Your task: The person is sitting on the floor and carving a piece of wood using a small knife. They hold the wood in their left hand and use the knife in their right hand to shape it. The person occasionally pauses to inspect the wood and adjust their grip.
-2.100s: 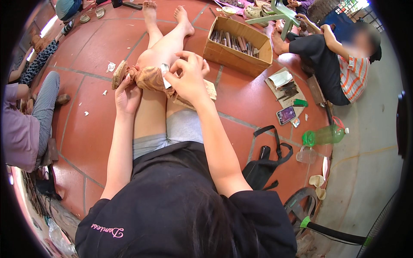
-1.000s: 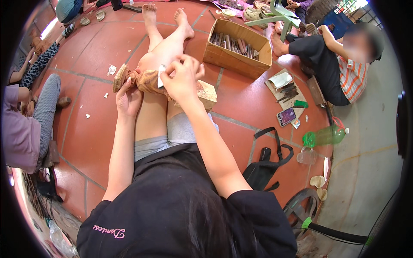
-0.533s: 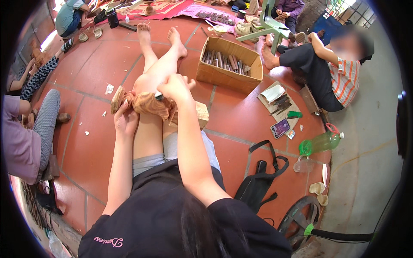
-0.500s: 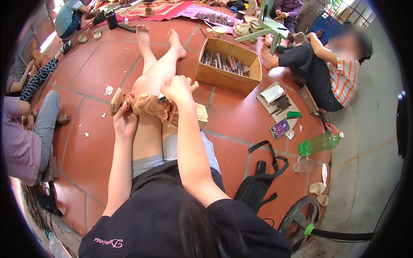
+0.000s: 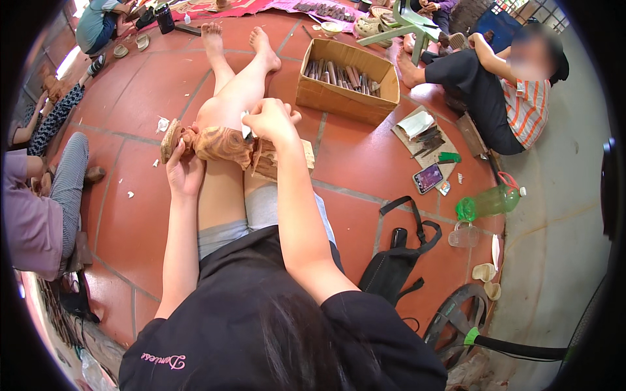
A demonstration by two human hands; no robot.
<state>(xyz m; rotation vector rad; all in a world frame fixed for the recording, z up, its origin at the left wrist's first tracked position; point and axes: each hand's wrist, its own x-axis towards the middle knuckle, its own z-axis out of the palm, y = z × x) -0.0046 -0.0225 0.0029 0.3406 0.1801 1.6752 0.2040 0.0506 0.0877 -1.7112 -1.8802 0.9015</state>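
Note:
A reddish-brown wood carving (image 5: 225, 144) with swirling grain lies across my thighs, a wider disc-like end at its left. My left hand (image 5: 185, 174) is closed round the narrow part beside that end. Above the carving's right end, my right hand (image 5: 272, 122) pinches a small whitish-grey piece (image 5: 246, 126), mostly hidden by the fingers, so its kind is unclear. The piece is close to the wood; whether it touches I cannot tell. Under my right forearm, a pale squared wood block (image 5: 301, 158) rests on my leg next to the carving.
Beyond my right hand stands a cardboard box (image 5: 345, 105) of carving tools. Right of it lie a board with more tools (image 5: 427, 140), a phone (image 5: 428, 178), a green bottle (image 5: 489, 202) and a black bag (image 5: 391, 264). People sit at both sides; a green chair (image 5: 417, 26) stands ahead.
The carving has turned in my left hand, and a smoother, grain-striped side now faces up. My right hand has shifted slightly, still pinching the small piece. The whole view has tilted a little.

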